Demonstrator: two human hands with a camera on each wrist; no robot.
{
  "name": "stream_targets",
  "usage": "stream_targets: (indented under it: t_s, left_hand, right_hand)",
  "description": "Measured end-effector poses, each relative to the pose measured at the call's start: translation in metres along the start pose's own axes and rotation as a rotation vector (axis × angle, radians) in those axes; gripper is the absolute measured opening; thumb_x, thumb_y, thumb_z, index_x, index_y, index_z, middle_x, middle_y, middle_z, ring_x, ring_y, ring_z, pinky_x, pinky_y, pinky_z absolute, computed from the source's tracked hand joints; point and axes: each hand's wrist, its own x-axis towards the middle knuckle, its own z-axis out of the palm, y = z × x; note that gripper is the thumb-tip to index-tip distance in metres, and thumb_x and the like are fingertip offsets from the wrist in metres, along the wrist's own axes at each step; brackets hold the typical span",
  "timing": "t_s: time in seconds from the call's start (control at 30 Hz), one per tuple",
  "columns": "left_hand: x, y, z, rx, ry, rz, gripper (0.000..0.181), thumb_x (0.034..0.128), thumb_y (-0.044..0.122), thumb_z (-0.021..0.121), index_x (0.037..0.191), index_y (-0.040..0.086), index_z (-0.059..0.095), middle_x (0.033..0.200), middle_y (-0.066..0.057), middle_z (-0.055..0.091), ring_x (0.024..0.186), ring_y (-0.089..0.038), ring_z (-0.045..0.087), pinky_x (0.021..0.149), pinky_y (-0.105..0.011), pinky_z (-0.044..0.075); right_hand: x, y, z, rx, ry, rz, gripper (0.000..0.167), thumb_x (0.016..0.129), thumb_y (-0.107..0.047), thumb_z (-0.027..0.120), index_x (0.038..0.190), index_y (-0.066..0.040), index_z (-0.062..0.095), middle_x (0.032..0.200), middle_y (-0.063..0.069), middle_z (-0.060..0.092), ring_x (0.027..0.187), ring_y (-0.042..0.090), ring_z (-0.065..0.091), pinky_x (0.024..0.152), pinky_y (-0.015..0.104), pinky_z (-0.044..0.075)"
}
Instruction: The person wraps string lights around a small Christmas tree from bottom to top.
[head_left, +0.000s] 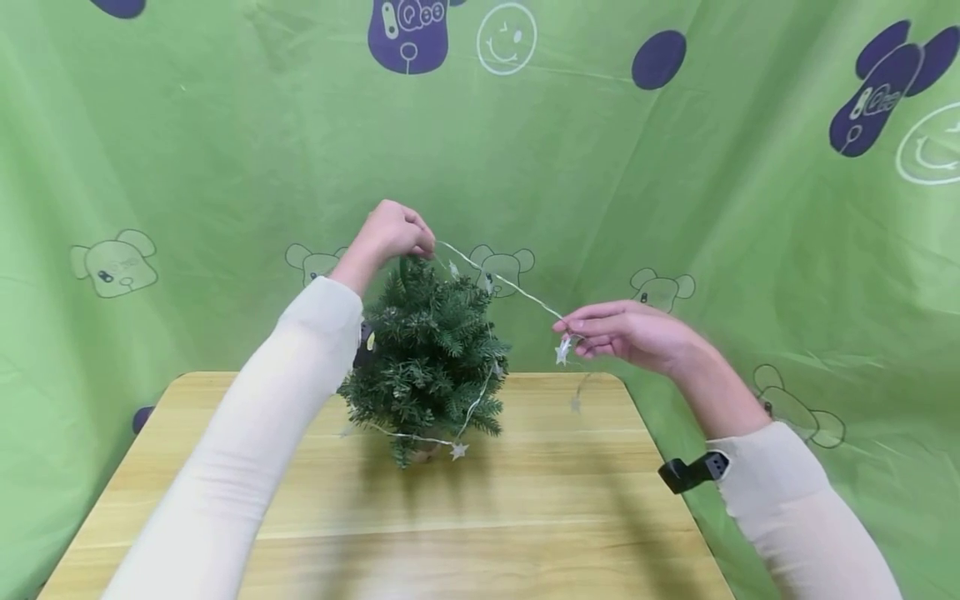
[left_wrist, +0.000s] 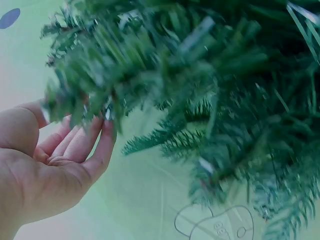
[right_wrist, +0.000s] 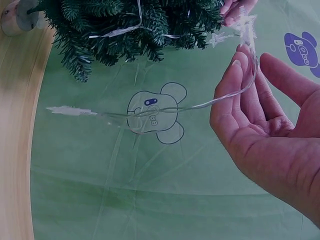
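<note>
A small green artificial tree [head_left: 427, 350] stands on the table. At its top, my left hand [head_left: 393, 229] pinches a clear light string [head_left: 506, 283]; branches hide part of the fingertips in the left wrist view, where the hand [left_wrist: 60, 150] is beside the foliage [left_wrist: 165, 75]. The string slants down to my right hand [head_left: 637, 333], right of the tree. In the right wrist view the wire [right_wrist: 215, 101] lies across this hand's [right_wrist: 265, 115] slightly bent fingers, thumb apart. A star [head_left: 562, 350] hangs at the fingers. Lower string loops round the tree, with another star [head_left: 459, 451] near the base.
The wooden table [head_left: 525, 533] extends in front of and beside the tree. A green patterned cloth [head_left: 225, 167] hangs behind and at both sides. Another star [head_left: 576, 406] dangles below the right hand, over the table's back right part. A black strap [head_left: 690, 473] is at the right cuff.
</note>
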Motion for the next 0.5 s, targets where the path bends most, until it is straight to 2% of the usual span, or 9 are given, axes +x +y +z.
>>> stream_targets:
  t_s: [0.1, 0.17, 0.33, 0.5]
  left_hand:
    - [-0.001, -0.006, -0.003, -0.024, 0.001, -0.004, 0.015, 0.0911, 0.002, 0.07, 0.106, 0.002, 0.072, 0.114, -0.015, 0.073, 0.092, -0.02, 0.069, 0.101, -0.036, 0.055]
    - [-0.001, -0.009, -0.005, -0.044, -0.012, -0.006, 0.017, 0.0911, 0.002, 0.071, 0.108, 0.001, 0.072, 0.117, -0.016, 0.071, 0.091, -0.02, 0.068, 0.096, -0.033, 0.058]
    - [-0.001, -0.018, -0.01, -0.134, -0.061, -0.044, 0.027, 0.0936, 0.006, 0.069, 0.12, 0.0, 0.068, 0.126, -0.016, 0.069, 0.103, -0.022, 0.068, 0.098, -0.032, 0.057]
    - [0.001, -0.022, -0.013, -0.201, -0.06, -0.076, 0.03, 0.0936, 0.006, 0.069, 0.123, -0.002, 0.066, 0.12, -0.016, 0.07, 0.093, -0.019, 0.07, 0.098, -0.035, 0.058]
  right_hand:
    - [0.001, -0.001, 0.001, -0.003, -0.003, -0.002, 0.026, 0.099, -0.008, 0.061, 0.123, -0.003, 0.069, 0.108, 0.006, 0.074, 0.091, 0.013, 0.07, 0.093, 0.029, 0.059]
    - [0.002, -0.001, 0.002, -0.005, -0.007, -0.001, 0.027, 0.099, -0.007, 0.061, 0.125, -0.001, 0.067, 0.106, 0.007, 0.074, 0.091, 0.013, 0.07, 0.093, 0.029, 0.059]
    - [0.002, -0.003, 0.004, -0.008, -0.012, 0.005, 0.034, 0.098, -0.007, 0.062, 0.13, 0.006, 0.061, 0.105, 0.008, 0.074, 0.09, 0.014, 0.07, 0.093, 0.029, 0.059]
    - [0.004, -0.007, 0.004, -0.001, 0.0, -0.001, 0.034, 0.097, -0.006, 0.063, 0.129, 0.006, 0.062, 0.106, 0.01, 0.074, 0.09, 0.014, 0.07, 0.092, 0.03, 0.059]
